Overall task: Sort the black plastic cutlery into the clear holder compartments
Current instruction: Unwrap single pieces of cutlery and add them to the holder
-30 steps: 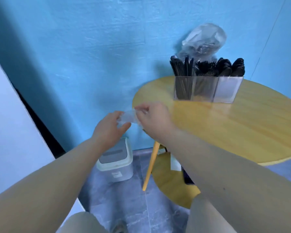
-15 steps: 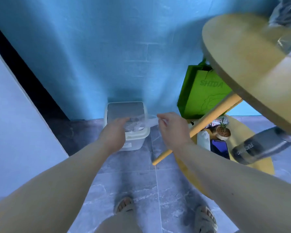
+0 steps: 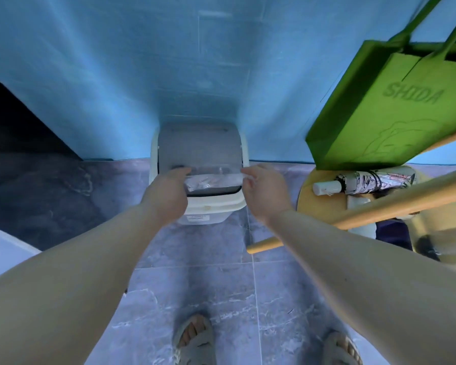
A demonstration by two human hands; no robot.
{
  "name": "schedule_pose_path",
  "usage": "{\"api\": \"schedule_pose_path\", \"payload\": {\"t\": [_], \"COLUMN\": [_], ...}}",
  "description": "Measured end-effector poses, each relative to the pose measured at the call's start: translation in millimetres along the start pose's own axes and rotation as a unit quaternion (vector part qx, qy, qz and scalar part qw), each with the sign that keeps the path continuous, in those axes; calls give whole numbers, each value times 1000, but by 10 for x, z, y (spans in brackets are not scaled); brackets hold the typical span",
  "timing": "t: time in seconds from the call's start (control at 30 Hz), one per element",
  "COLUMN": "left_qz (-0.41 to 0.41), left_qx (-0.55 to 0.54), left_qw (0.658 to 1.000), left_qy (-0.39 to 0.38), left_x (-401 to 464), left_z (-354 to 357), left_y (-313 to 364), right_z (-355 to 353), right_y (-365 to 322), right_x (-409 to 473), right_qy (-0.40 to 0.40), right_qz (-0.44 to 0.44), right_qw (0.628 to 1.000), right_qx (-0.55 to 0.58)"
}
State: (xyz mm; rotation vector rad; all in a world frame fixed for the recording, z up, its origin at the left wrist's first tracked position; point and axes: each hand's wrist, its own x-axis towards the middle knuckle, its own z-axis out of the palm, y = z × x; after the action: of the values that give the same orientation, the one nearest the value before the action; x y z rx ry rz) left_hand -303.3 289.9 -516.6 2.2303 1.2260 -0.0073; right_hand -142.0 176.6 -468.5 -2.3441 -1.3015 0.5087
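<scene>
A crumpled clear plastic wrapper (image 3: pixel 212 179) is stretched between my two hands. My left hand (image 3: pixel 166 193) grips its left end and my right hand (image 3: pixel 263 191) pinches its right end. Both hands hover just above a small white bin with a grey lid (image 3: pixel 199 151) that stands on the floor against the blue wall. The clear holder and the black cutlery are out of view.
A green tote bag (image 3: pixel 390 106) hangs at the right. Below it a folded umbrella (image 3: pixel 363 181) lies on a round wooden shelf (image 3: pixel 307 201), crossed by a slanted wooden table leg (image 3: pixel 353 219). Grey tiled floor and my sandalled feet (image 3: pixel 192 338) are below.
My view has swung down from the tabletop to the floor. Both hands have carried the wrapper down and forward over the bin, and pulled it wider apart.
</scene>
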Motion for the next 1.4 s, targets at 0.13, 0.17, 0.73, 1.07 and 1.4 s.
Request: {"api": "schedule_pose_path", "payload": {"t": [0.13, 0.17, 0.73, 1.07, 1.4], "left_qz": [-22, -26, -20, -5, 39], "left_qx": [15, 21, 11, 11, 15], "left_qw": [998, 998, 997, 998, 995], "left_qy": [53, 58, 75, 68, 89], "left_x": [55, 69, 59, 5, 17], "left_z": [49, 61, 93, 129, 187], "left_y": [-38, -48, -110, -67, -186], "right_z": [181, 223, 503, 488, 534], "right_y": [132, 162, 112, 119, 203], "right_x": [140, 173, 259, 319, 355], "right_qy": [-10, -13, -36, -27, -35], "right_qz": [-17, -21, -143, -134, -165], "right_qw": [999, 998, 985, 965, 970], "right_qx": [-41, -54, -84, -224, -173]}}
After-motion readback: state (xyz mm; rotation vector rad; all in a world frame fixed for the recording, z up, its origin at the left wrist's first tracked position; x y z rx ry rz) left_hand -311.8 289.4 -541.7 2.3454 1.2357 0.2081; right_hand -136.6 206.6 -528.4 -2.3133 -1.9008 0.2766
